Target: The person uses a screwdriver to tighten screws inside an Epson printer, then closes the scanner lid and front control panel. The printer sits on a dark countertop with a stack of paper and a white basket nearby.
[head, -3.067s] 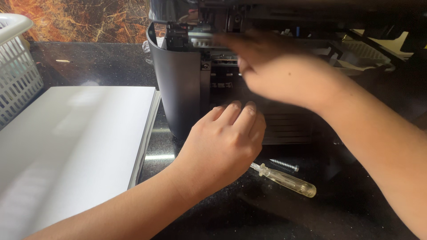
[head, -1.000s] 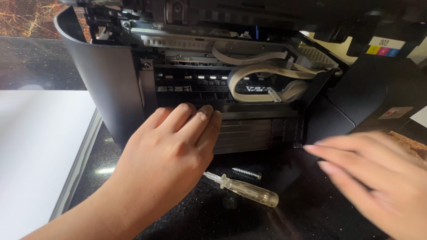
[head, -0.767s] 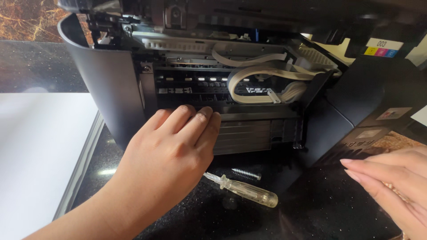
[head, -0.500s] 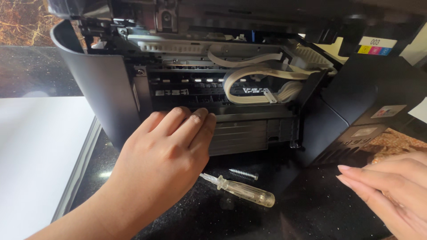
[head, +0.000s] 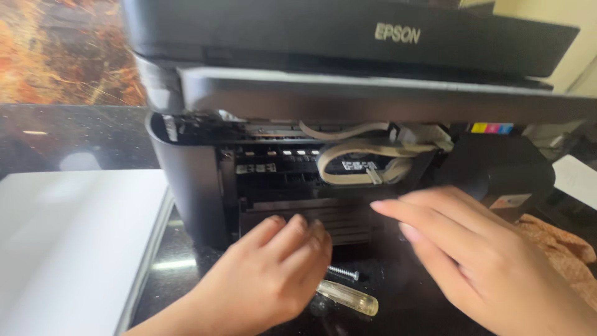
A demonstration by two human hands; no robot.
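Printer (head: 348, 106) sits on dark bench (head: 93, 134), scanner lid raised, front housing off, so the inside is exposed: carriage area, pale ribbon cable (head: 354, 155) looped across it, dark ribbed panel (head: 311, 218) low at the front. Opening-up looks done; work inside appears to be in hand, though which part is being dealt with cannot be told. Left hand (head: 273, 280) at the printer's lower front, fingers curled loosely, tips touching or just short of the ribbed panel, grasping nothing visible. Right hand (head: 472, 249) in front of the printer's right half, fingers stretched out and open, empty, pointing left toward the ribbed panel; somewhat blurred. Screwdriver (head: 345, 297) with clear yellowish handle lies untouched on the bench just in front of the printer, partly under the left hand; one loose screw (head: 343, 272) beside it, between it and the printer. Judging by that, at least one fastener is out and not yet refitted; reassembly remains. Ink tank block (head: 504, 171) at the printer's right side. White sheet (head: 68, 242) left of the printer; orange cloth (head: 559, 249) right of it.
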